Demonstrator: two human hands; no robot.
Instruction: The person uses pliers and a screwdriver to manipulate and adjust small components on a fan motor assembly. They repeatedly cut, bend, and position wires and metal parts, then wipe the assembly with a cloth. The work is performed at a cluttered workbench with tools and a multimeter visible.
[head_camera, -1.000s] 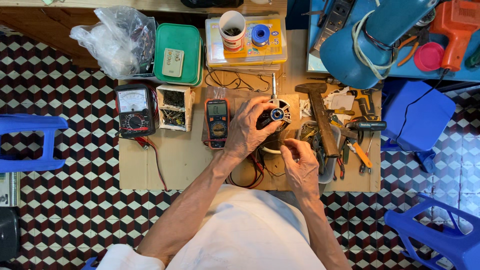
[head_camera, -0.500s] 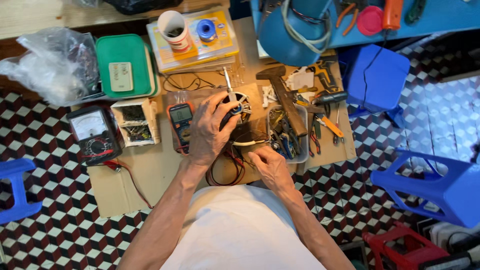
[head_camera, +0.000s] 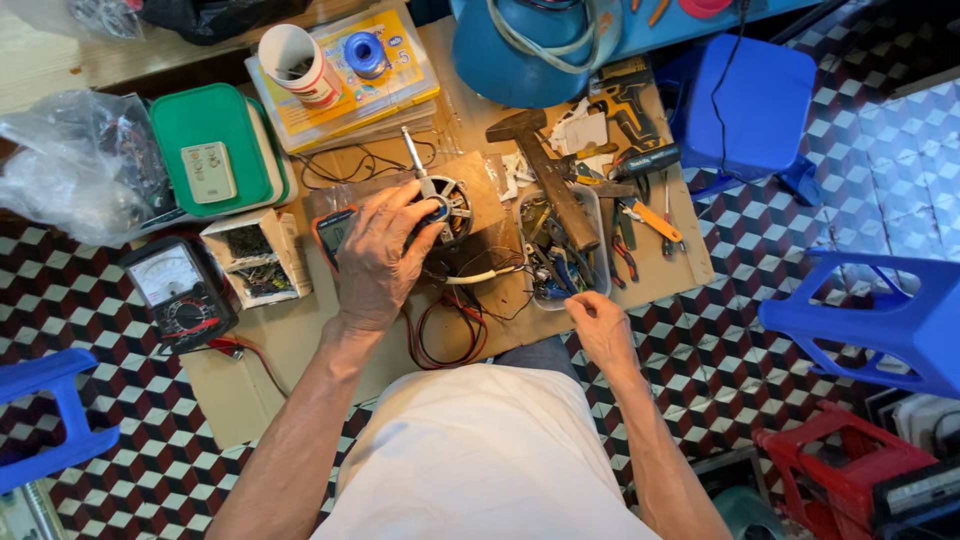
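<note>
Nearest the person, the right hand (head_camera: 603, 322) hangs just past the near edge of the low cardboard-covered worktop (head_camera: 250, 375), fingers curled loosely together and pinching what may be a thin wire end; whether anything is really held, I cannot tell. Ahead and to the left, the left hand (head_camera: 378, 262) lies palm-down over the small round electric motor with copper windings and a steel shaft (head_camera: 447, 208), fingers closed around its near-left side, so this hand is plainly the nearer of the two. The motor sits near the middle of the worktop on a brown square board (head_camera: 480, 188); its shaft, the long axis, points away toward the far edge, leaning slightly left. Loose red, black and white wires (head_camera: 455, 315) trail from it toward the near edge, between the two hands. Beside the left hand an orange-edged digital meter (head_camera: 328, 228) is partly covered. Right of the motor, a clear plastic tub of small tools (head_camera: 560, 250) carries a wooden-handled hammer (head_camera: 548, 180). At the left edge rests a black analogue multimeter (head_camera: 178, 292), and beyond it a green lidded box (head_camera: 215, 150).
</note>
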